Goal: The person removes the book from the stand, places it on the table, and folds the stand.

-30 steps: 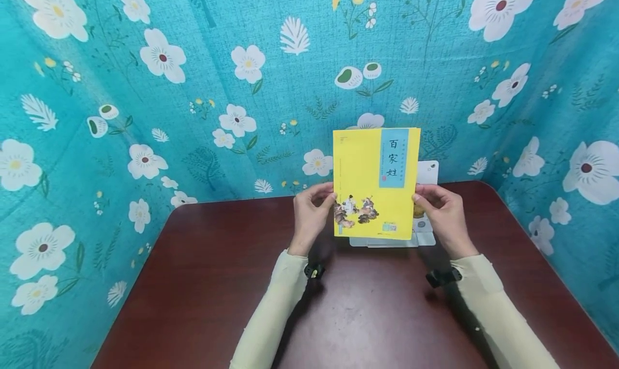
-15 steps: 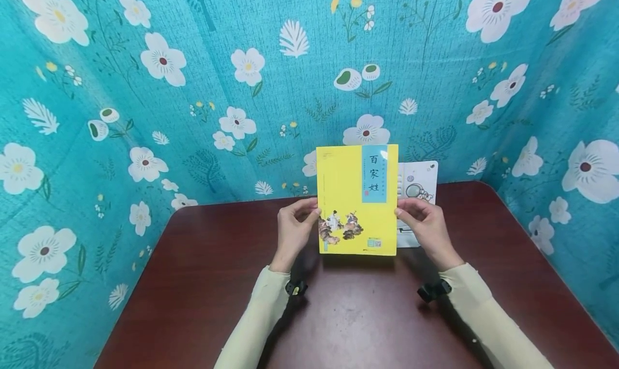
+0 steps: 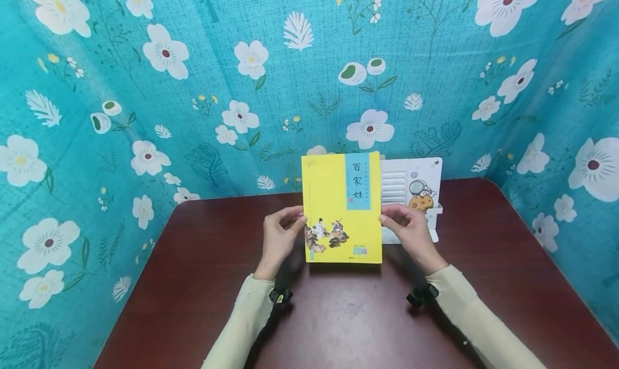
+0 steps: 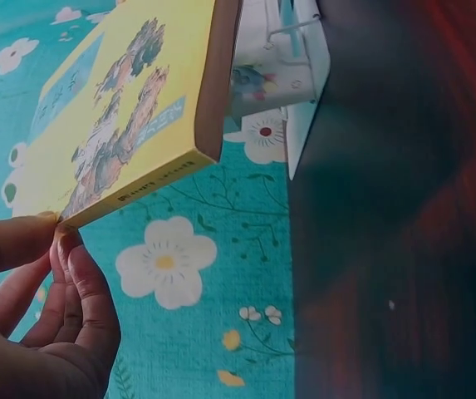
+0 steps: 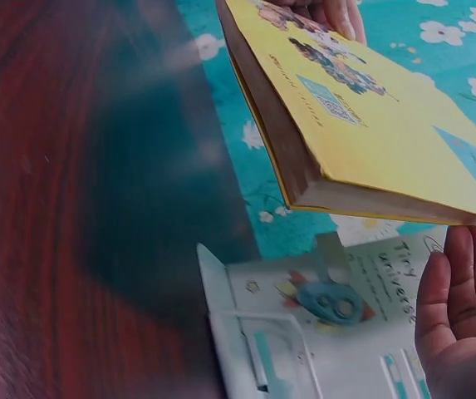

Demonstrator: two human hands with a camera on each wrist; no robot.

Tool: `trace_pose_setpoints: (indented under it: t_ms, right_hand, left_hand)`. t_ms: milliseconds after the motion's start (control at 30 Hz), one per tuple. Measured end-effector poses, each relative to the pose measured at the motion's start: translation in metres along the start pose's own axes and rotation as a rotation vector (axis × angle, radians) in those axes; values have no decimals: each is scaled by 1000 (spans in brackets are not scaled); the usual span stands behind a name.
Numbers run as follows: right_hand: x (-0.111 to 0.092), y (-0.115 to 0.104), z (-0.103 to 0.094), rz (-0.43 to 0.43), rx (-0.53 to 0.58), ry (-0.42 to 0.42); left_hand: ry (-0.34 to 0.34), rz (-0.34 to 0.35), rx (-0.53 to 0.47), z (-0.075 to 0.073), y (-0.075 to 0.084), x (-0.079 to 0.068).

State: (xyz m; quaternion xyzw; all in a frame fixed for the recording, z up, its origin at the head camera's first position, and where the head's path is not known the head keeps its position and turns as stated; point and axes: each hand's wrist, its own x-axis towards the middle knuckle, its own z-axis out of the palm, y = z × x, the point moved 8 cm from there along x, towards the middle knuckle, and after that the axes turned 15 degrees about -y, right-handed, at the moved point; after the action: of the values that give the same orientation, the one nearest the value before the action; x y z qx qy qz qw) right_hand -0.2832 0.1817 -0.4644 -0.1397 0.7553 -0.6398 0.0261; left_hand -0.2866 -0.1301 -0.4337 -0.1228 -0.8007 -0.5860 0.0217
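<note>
I see left hand (image 3: pixel 282 239), right hand (image 3: pixel 412 233) pinching yellow book (image 3: pixel 333 197) by opposite edges | likely for balance (sensible, I'd say) | white stand (image 3: pixel 394 165) behind-right of book

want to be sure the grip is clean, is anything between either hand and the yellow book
Nothing visible: the left hand and the right hand pinch opposite side edges of the yellow book directly. The white stand sits behind it.
</note>
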Motion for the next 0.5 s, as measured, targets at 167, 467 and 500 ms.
trace_pose_setpoints:
  t_ms: [167, 467, 500]
  right_hand:
    - [1, 6, 12, 24, 53, -14]
    - [4, 20, 33, 76, 62, -44]
    - [4, 21, 36, 81, 67, -46]
  left_hand:
    - [8, -37, -8, -7, -9, -6]
    - [25, -89, -7, -19, -23, -19]
    - [26, -93, -5, -20, -24, -20]
